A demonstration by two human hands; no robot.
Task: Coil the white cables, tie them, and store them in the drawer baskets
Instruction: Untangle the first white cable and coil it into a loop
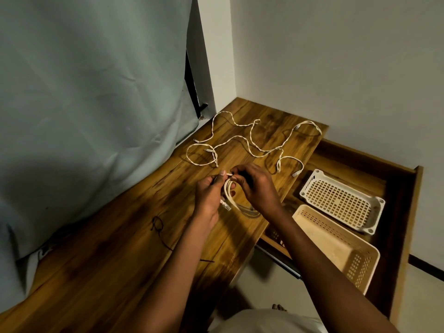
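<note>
- Nearest, at about 7 o'clock from the hands, black ties (157,224) lie loose on the table (101,267); a forearm sweeping back could drag them off the near edge.
- The left hand (208,195) grips a small coil of white cable (229,191), fingers curled round the loops, with a clear plug (225,205) hanging below.
- The right hand (255,186) pinches the cable end at the top of the coil, apparently along with something dark, perhaps a tie; I cannot tell for sure.
- Risk, as I judge it: if either pinch slackens before the tie is fastened, the springy loops open out and the coil has to be wound again.
- At 3 o'clock the table ends close beside the right wrist, above the open drawer (396,183); a dropped coil could fall past the tan basket (341,246) into the gap.
- Beyond that at 2 o'clock sits the white basket (341,200); both baskets look to hold no cable, and the air above them is clear for the drop.
- At 12 o'clock loose cables (242,140) sprawl across the table, one end dangling over the drawer side; pulling one may snag and drag its neighbours.
- At 10 o'clock a grey curtain (91,92) crowds the table's left edge, so room lies mainly to the right.
</note>
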